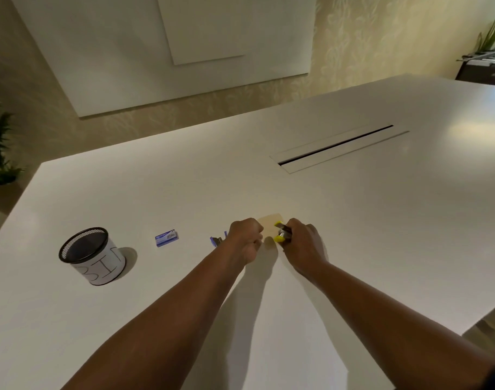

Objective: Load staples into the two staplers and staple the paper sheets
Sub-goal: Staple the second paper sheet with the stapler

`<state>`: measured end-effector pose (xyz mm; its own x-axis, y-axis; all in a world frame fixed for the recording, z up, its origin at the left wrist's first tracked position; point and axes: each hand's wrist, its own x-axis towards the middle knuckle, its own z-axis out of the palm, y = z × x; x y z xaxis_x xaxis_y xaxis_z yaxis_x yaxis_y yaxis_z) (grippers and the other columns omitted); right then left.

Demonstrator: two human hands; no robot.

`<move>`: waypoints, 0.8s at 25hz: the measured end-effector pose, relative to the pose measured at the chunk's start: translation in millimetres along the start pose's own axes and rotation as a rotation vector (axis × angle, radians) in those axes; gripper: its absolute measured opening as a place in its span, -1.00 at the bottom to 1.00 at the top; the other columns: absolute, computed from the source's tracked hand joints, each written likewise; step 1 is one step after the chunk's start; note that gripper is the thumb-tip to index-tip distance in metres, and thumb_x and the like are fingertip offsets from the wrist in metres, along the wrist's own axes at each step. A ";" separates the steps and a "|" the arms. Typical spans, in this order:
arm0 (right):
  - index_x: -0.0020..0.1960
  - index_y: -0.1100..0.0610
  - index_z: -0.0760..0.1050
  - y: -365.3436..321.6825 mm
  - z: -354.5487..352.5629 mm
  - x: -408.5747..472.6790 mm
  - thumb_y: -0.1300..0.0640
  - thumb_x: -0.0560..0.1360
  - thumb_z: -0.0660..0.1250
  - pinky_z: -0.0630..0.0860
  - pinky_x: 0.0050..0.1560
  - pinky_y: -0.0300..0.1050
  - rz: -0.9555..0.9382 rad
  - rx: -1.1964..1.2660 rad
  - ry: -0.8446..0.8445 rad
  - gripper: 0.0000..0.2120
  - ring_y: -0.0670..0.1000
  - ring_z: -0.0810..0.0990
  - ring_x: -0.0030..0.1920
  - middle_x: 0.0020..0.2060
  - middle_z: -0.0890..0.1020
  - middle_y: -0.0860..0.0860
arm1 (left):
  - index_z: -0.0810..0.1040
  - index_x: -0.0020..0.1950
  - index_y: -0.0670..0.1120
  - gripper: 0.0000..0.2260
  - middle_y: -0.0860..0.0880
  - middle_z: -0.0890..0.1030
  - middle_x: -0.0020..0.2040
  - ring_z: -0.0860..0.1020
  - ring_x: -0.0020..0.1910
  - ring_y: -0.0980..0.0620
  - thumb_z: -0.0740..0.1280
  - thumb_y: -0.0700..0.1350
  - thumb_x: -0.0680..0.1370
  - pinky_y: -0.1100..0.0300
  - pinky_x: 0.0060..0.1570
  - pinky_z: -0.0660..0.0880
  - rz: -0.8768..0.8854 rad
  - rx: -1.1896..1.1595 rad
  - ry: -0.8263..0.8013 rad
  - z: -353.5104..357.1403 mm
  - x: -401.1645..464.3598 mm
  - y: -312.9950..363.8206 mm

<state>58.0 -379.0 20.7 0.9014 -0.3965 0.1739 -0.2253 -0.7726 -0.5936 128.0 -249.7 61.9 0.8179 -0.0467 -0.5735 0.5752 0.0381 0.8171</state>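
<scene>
My right hand (pixel 302 243) grips a small yellow stapler (pixel 281 232), which looks swung open with its metal part showing. My left hand (pixel 246 237) is curled in a fist just left of it; whether it pinches anything is too small to tell. Behind both hands a pale paper sheet (pixel 270 222) lies flat on the table. A blue stapler (pixel 217 241) sits on the table, partly hidden behind my left wrist. Further left lies a small blue staple box (pixel 167 238).
A black mesh cup wrapped in white paper marked "BIN" (pixel 93 256) stands at the left of the white table (pixel 353 235). A long cable slot (pixel 336 149) cuts the tabletop at the back right. Plants stand at the far left and far right.
</scene>
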 end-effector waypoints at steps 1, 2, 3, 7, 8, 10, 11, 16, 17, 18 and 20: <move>-0.13 0.05 0.42 0.7 0.9 -0.4 0.06 0.53 0.35 0.41 -0.34 -0.06 -0.004 0.008 0.000 -0.87 0.17 0.51 -0.21 -0.26 0.55 0.03 | 0.50 -0.17 -0.25 -0.87 -0.15 0.46 -0.27 0.36 -0.41 0.04 0.25 -0.38 0.56 0.26 -0.40 0.31 -0.004 -0.011 0.008 -0.2 1.5 0.6; -0.13 0.05 0.42 1.8 1.5 -0.5 0.07 0.53 0.35 0.44 -0.33 -0.04 -0.012 0.014 0.000 -0.87 0.17 0.51 -0.22 -0.25 0.57 0.04 | 0.50 -0.18 -0.26 -0.87 -0.16 0.46 -0.28 0.37 -0.41 0.04 0.27 -0.38 0.57 0.30 -0.45 0.30 -0.006 -0.021 0.011 -0.9 3.3 1.0; -0.12 0.06 0.42 3.1 1.9 -0.5 0.07 0.53 0.35 0.46 -0.31 -0.03 -0.017 0.019 0.002 -0.88 0.17 0.51 -0.22 -0.25 0.57 0.05 | 0.51 -0.16 -0.25 -0.88 -0.16 0.48 -0.27 0.42 -0.39 0.03 0.30 -0.36 0.57 0.32 -0.50 0.31 -0.008 -0.021 0.008 -1.7 3.4 1.3; -0.12 0.06 0.43 8.4 3.4 -1.0 0.07 0.51 0.34 0.45 -0.31 -0.02 -0.016 0.011 0.004 -0.90 0.18 0.51 -0.19 -0.24 0.57 0.05 | 0.52 -0.21 -0.17 -0.83 -0.11 0.51 -0.32 0.44 -0.40 0.04 0.44 -0.25 0.54 0.27 -0.46 0.35 0.089 0.128 -0.032 -0.1 1.1 -6.5; -0.14 0.06 0.43 8.9 4.5 -1.1 0.08 0.51 0.33 0.44 -0.30 -0.02 -0.039 0.013 0.011 -0.90 0.17 0.52 -0.18 -0.22 0.58 0.04 | 0.50 -0.25 -0.16 -0.80 -0.11 0.48 -0.34 0.40 -0.42 0.01 0.45 -0.23 0.54 0.26 -0.45 0.32 0.156 0.200 -0.034 1.2 -0.6 -9.8; -0.22 0.02 0.40 8.3 5.2 -2.0 0.05 0.52 0.32 0.44 -0.29 -0.04 -0.046 0.068 0.043 -0.83 0.11 0.52 -0.16 -0.14 0.56 -0.03 | 0.53 -0.21 -0.13 -0.86 -0.12 0.46 -0.32 0.38 -0.35 -0.04 0.43 -0.20 0.52 0.23 -0.38 0.30 0.287 0.247 -0.002 1.3 -7.1 -11.7; -0.26 -0.02 0.39 6.7 4.6 -2.7 -0.01 0.53 0.33 0.42 -0.27 -0.07 -0.021 0.126 0.064 -0.78 0.05 0.52 -0.16 -0.11 0.54 -0.07 | 0.55 -0.19 -0.13 -0.88 -0.13 0.47 -0.30 0.39 -0.31 -0.04 0.43 -0.20 0.52 0.19 -0.33 0.34 0.336 0.237 0.017 -1.4 -11.9 -8.8; -0.02 -0.14 0.55 -25.7 -13.8 -5.2 -0.11 0.60 0.29 0.49 -0.19 -0.10 0.100 0.713 -0.006 -0.90 0.06 0.66 -0.10 -0.14 0.68 -0.07 | 0.55 0.14 -0.06 -0.76 -0.09 0.71 -0.07 0.70 -0.19 -0.02 0.47 -0.21 0.51 -0.01 -0.04 0.68 0.437 0.135 0.055 -46.1 -41.7 23.7; 0.09 -0.20 0.55 -37.7 -18.7 -6.2 -0.04 0.63 0.28 0.52 -0.20 -0.13 0.064 0.807 -0.045 -0.90 0.02 0.69 -0.09 -0.09 0.71 -0.05 | 0.48 0.20 0.01 -0.67 -0.12 0.70 -0.06 0.70 -0.22 0.00 0.46 -0.22 0.51 0.03 -0.09 0.68 0.462 0.116 0.059 -59.1 -47.9 28.7; 0.20 -0.22 0.54 -49.6 -22.8 -7.4 0.03 0.65 0.28 0.54 -0.22 -0.18 0.026 0.878 -0.103 -0.80 -0.04 0.71 -0.09 -0.04 0.73 -0.05 | 0.44 0.23 0.06 -0.63 -0.12 0.69 -0.09 0.68 -0.27 0.03 0.45 -0.23 0.52 0.08 -0.16 0.67 0.492 0.123 0.071 -71.2 -53.4 32.5; 0.30 -0.14 0.54 -74.2 -28.2 -9.9 0.13 0.59 0.30 0.50 -0.19 -0.17 -0.030 0.949 -0.247 -0.67 -0.05 0.71 -0.08 0.04 0.75 -0.05 | 0.51 0.20 0.01 -0.72 -0.12 0.69 -0.13 0.65 -0.33 0.06 0.41 -0.25 0.55 0.12 -0.23 0.66 0.526 0.139 0.093 -95.0 -63.3 38.4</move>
<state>55.4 -331.7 85.1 0.9783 -0.1847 0.0938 0.0920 -0.0181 -0.9956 99.9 -150.5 124.1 0.9960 0.0318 -0.0838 0.0866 -0.1002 0.9912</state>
